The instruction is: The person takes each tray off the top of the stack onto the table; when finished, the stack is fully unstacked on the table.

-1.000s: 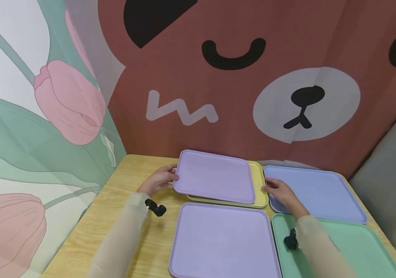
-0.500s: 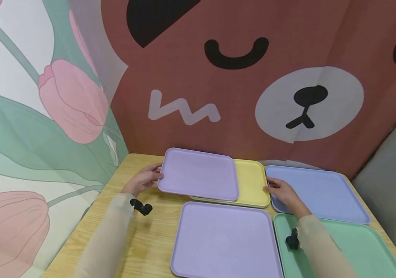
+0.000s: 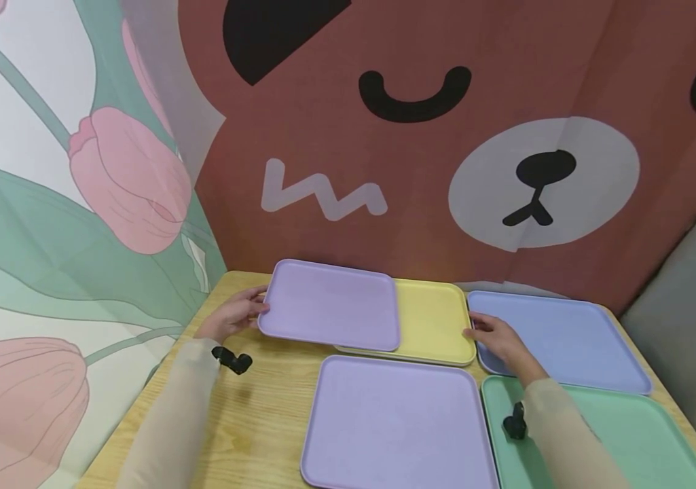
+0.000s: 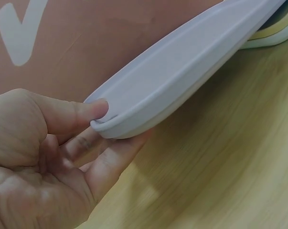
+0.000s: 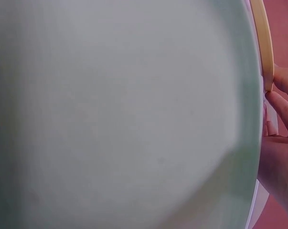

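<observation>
A purple tray [image 3: 329, 305] is raised and slightly tilted at the back left, overlapping the left part of a yellow tray [image 3: 436, 319]. My left hand [image 3: 231, 317] grips the purple tray's left edge. In the left wrist view the thumb [image 4: 100, 109] lies over the rim and fingers support it from below. At the yellow tray's right edge is my right hand [image 3: 500, 339], with thumb and fingertips pinching the rim. Most of that hand falls outside the right wrist view, where the yellow edge [image 5: 264, 43] meets its fingertips.
In front lies a second purple tray [image 3: 399, 421], beside a green tray [image 3: 616, 428] under my right forearm. A blue tray [image 3: 568, 339] sits at the back right, partly beneath my right hand. Behind the wooden table [image 3: 262, 421] hangs a bear-patterned cloth [image 3: 415, 238].
My left hand has drawn the raised purple tray leftward, uncovering more of the yellow tray. The right hand stays at the yellow tray's edge.
</observation>
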Demonstrator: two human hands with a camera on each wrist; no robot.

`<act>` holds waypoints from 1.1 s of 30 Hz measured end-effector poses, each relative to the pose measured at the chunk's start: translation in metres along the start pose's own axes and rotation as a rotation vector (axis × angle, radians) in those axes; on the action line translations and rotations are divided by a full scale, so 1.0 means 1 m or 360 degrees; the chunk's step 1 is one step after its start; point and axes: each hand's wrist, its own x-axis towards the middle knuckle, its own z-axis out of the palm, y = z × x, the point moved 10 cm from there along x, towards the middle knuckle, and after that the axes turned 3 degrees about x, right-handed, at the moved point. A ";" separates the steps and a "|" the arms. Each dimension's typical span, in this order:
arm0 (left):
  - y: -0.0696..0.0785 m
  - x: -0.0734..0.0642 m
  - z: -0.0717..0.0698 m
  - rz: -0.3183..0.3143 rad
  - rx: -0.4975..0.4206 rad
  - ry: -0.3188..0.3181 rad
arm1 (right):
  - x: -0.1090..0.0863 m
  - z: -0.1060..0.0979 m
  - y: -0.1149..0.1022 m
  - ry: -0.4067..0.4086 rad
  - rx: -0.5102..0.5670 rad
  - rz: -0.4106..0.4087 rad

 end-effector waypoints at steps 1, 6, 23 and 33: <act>0.000 -0.001 -0.002 0.0004 0.0002 0.0000 | 0.000 0.000 0.000 -0.0002 0.0002 -0.0001; -0.001 -0.003 -0.015 0.0021 0.0000 -0.0004 | -0.001 0.001 0.001 -0.0009 0.0006 0.0006; -0.005 -0.023 -0.050 0.0030 0.0000 0.0024 | -0.001 0.002 0.001 -0.0021 0.0018 0.0008; -0.004 -0.030 -0.065 0.0049 -0.0058 -0.0009 | -0.001 0.001 -0.002 -0.0029 0.0013 -0.0009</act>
